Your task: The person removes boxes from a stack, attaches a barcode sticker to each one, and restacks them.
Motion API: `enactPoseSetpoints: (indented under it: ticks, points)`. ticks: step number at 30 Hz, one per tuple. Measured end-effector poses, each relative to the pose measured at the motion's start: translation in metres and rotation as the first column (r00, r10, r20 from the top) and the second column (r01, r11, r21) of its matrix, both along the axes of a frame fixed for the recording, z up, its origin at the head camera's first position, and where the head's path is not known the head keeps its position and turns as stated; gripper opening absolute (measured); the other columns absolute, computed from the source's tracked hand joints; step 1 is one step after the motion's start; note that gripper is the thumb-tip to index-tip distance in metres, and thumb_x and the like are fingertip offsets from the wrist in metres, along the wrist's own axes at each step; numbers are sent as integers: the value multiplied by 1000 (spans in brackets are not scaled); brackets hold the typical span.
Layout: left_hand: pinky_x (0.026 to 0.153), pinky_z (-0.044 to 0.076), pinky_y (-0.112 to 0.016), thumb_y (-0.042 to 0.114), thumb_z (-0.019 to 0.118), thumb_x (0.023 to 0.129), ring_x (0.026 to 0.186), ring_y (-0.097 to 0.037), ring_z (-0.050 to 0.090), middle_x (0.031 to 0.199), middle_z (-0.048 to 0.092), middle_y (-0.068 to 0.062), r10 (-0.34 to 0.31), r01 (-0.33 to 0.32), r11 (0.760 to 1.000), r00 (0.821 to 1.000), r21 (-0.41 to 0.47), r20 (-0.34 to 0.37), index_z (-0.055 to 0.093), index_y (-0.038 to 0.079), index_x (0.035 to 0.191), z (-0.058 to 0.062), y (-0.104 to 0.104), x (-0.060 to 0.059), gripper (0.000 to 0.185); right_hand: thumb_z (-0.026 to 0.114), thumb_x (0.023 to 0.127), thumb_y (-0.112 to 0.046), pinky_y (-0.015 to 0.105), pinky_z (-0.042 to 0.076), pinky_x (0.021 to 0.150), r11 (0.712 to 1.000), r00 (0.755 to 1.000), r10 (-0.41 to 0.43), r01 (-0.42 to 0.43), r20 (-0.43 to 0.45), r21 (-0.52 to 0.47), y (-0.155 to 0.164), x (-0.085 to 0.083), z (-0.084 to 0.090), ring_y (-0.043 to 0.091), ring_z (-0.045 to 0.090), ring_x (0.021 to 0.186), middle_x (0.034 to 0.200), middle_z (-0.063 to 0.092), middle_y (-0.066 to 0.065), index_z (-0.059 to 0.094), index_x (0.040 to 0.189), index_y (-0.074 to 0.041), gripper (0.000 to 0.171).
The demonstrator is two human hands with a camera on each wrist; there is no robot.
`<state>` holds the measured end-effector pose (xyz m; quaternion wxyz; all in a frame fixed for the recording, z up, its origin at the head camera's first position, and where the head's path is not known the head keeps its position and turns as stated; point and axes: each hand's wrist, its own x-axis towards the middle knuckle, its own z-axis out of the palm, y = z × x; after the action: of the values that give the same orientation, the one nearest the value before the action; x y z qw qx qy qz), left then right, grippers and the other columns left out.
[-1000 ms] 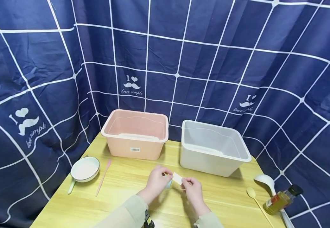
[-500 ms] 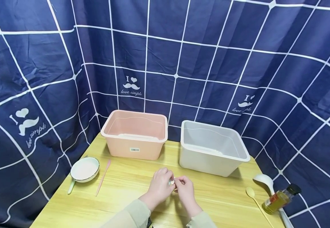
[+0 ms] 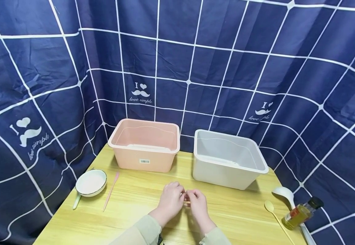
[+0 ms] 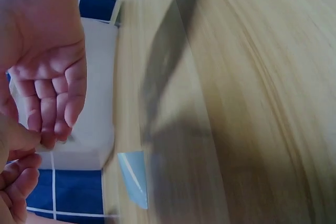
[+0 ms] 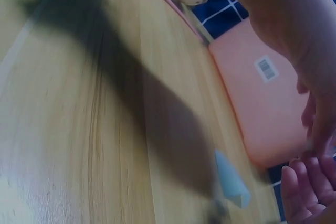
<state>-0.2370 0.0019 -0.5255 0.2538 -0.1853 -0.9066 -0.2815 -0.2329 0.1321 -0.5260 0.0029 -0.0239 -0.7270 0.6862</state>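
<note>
Head view: left hand [image 3: 170, 199] and right hand [image 3: 197, 204] meet fingertip to fingertip over the tabletop [image 3: 134, 217], in front of the gap between pink bin [image 3: 144, 144] and white bin [image 3: 228, 160]. Both sets of fingers curl inward, pinching something tiny between them; only a sliver shows, so I cannot tell what it is.

Wrist views add what the head view hides: a small pale-blue piece [image 4: 134, 178] lies flat on the tabletop just beneath the hands, seen also from the right wrist [image 5: 231, 179], blurred. Left wrist view shows curled fingers [image 4: 52, 103] against the white bin wall.

Head view only: bowl [image 3: 91, 182] and pink stick [image 3: 111, 190] far left; white ladle [image 3: 284, 194], yellow spoon [image 3: 274, 212], oil bottle [image 3: 300, 212] far right.
</note>
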Motion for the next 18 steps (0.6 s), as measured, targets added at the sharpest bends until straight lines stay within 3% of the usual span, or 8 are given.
enactPoseSetpoints:
  ticks: [3,5,6,9,11,13,16,18]
  points:
    - [69,47,-29,6,78,78,73,-12,53,76,54,9,-4,-6,992,997,126,78,69,13,76,1,-3,-3,11,53,99,-5,37,57,67,998,999,-52,52,-10,31,4,0,1,21,62,80,87,66,11,59,101,12,19]
    - [68,49,-29,5,76,81,73,-12,55,77,57,8,-44,-10,960,982,281,186,70,11,78,1,-5,-6,10,58,97,-4,34,56,66,994,996,-90,91,-23,54,9,-1,1,19,60,81,90,65,11,59,105,13,19]
    - [67,49,-28,4,76,81,73,-12,55,77,58,7,-74,-19,931,968,364,239,70,10,78,1,-6,-7,9,60,95,-2,33,56,66,993,995,-98,99,-28,58,12,-2,1,17,59,81,92,65,12,57,108,15,21]
    - [67,50,-27,2,75,83,73,-11,56,78,61,4,-185,-84,804,906,589,382,70,5,80,0,-6,-11,6,65,91,1,31,55,67,995,996,-87,88,-32,44,22,-6,0,16,59,81,95,66,12,56,112,16,28]
    - [69,50,-29,3,76,82,73,-13,57,78,64,1,-249,-129,724,868,678,430,70,1,81,-1,-6,-12,6,67,90,2,31,55,69,998,998,-61,62,-30,32,27,-8,1,17,62,81,95,68,13,57,112,17,28]
    - [72,50,-31,5,77,82,75,-14,58,80,66,-1,-287,-173,670,836,722,467,70,0,83,-2,-5,-13,9,68,88,2,31,56,70,999,999,-46,46,-20,20,31,-9,2,19,65,81,93,69,14,60,108,16,26]
    - [75,48,-35,8,78,81,79,-16,58,84,68,-3,-323,-206,630,807,748,494,71,0,85,-3,-5,-11,11,69,87,4,34,57,72,999,1000,-30,30,-8,20,35,-9,3,19,66,78,89,70,16,61,104,16,22]
    - [76,47,-35,9,78,81,81,-17,58,86,68,-3,-329,-218,630,795,746,510,71,1,86,-5,-4,-11,12,69,86,5,32,57,70,1000,1000,-27,26,5,16,37,-9,4,17,66,75,87,70,14,60,101,15,20]
